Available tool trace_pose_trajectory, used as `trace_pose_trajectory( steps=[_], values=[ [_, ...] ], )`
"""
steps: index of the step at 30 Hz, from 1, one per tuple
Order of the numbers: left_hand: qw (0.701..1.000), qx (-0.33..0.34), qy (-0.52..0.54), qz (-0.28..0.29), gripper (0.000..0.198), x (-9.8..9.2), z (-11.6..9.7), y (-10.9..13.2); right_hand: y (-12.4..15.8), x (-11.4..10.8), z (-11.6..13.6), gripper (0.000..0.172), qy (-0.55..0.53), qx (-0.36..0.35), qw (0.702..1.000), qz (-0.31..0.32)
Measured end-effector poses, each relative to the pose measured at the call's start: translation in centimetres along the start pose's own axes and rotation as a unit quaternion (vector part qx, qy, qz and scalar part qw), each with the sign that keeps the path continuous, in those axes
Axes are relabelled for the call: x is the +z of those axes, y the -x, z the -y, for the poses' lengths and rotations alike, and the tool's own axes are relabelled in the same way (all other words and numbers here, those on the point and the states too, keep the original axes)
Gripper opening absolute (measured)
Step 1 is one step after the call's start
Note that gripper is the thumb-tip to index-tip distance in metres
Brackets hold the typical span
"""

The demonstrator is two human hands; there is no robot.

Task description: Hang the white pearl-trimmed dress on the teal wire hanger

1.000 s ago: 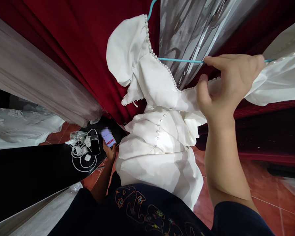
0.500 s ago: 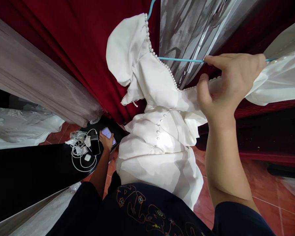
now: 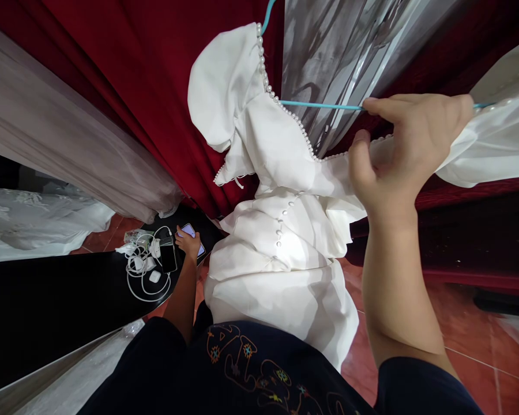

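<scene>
A white dress with a pearl-trimmed neckline and a row of small buttons hangs in front of me from a light blue hanger. My right hand grips the hanger's lower bar near the dress's right shoulder, the thumb lower and apart from the bar. Far to the left, my left hand is closed over a phone with a lit screen, at the end of a black table. The hand hides the middle of that phone.
Beside the left hand lie a second, dark-screened phone and tangled white charging cables with adapters. Red curtains and grey sheer fabric hang behind. White lace fabric is at the left, above red floor tiles.
My left hand has shifted slightly upward on the lit phone and covers more of its screen. The right hand keeps its hold on the hanger, and the dress is nearly still.
</scene>
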State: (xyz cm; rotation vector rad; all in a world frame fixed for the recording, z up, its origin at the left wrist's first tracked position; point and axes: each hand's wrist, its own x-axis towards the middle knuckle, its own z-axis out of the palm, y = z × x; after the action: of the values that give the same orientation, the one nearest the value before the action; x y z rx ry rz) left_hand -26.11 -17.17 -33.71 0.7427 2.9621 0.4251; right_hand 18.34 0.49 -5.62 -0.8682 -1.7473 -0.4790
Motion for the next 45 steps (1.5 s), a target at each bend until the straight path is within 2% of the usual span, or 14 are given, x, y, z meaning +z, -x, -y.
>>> trace_pose_trajectory(
  steps=[4, 7, 12, 13, 16, 19, 21, 24, 27, 30, 35, 40, 43, 45],
  values=[
    [0.998, 0.020, 0.053, 0.024, 0.047, -1.2, -0.4, 0.9, 0.1, 0.1, -0.3, 0.042, 0.000, -0.017, 1.000, -0.001],
    [0.989, 0.075, 0.114, 0.055, 0.070, -2.0, -2.2, 2.3, 0.0, 0.3, -0.3, 0.037, -0.002, -0.011, 1.000, 0.004],
    [0.945, 0.225, 0.230, 0.062, 0.064, -5.9, -11.1, 4.8, 0.0, 0.5, 0.1, 0.035, 0.006, 0.020, 1.000, 0.008],
    [0.926, 0.269, 0.263, 0.038, 0.060, -7.6, -13.6, 5.4, 0.0, 0.5, 0.1, 0.037, 0.010, 0.021, 1.000, 0.015],
    [0.779, 0.433, 0.437, -0.121, 0.053, -13.9, -21.4, 7.2, 0.0, 0.5, 0.3, 0.038, 0.010, 0.029, 0.999, 0.030],
    [0.692, 0.484, 0.479, -0.239, 0.062, -19.8, -28.0, 8.2, -0.1, 0.3, 0.8, 0.035, -0.017, 0.053, 0.998, 0.033],
    [0.647, 0.507, 0.503, -0.268, 0.065, -22.1, -31.2, 7.8, -0.2, 0.2, 1.1, 0.034, -0.032, 0.072, 0.996, 0.045],
    [0.658, 0.530, 0.477, -0.243, 0.065, -23.6, -34.2, 6.1, -0.1, 0.4, 1.2, 0.032, -0.039, 0.099, 0.992, 0.062],
    [0.702, 0.529, 0.446, -0.167, 0.052, -24.6, -35.7, 5.0, 0.0, 0.8, 0.8, 0.034, -0.036, 0.112, 0.991, 0.061],
    [0.744, 0.525, 0.403, -0.093, 0.041, -26.0, -36.5, 5.3, 0.0, 1.0, 0.4, 0.036, -0.025, 0.106, 0.993, 0.052],
    [0.798, 0.506, 0.319, -0.079, 0.033, -26.8, -37.8, 6.8, -0.1, 0.4, 0.4, 0.035, -0.024, 0.102, 0.993, 0.054],
    [0.813, 0.503, 0.289, -0.053, 0.031, -26.9, -38.7, 6.4, -0.1, 0.0, 0.6, 0.034, -0.016, 0.120, 0.991, 0.065],
    [0.822, 0.492, 0.283, -0.047, 0.029, -27.9, -38.7, 4.0, -0.3, -0.1, 0.7, 0.033, -0.004, 0.108, 0.992, 0.061],
    [0.799, 0.490, 0.344, -0.056, 0.030, -28.3, -38.2, 1.8, -0.5, -0.2, 1.0, 0.033, 0.001, 0.102, 0.993, 0.066]
  ],
)
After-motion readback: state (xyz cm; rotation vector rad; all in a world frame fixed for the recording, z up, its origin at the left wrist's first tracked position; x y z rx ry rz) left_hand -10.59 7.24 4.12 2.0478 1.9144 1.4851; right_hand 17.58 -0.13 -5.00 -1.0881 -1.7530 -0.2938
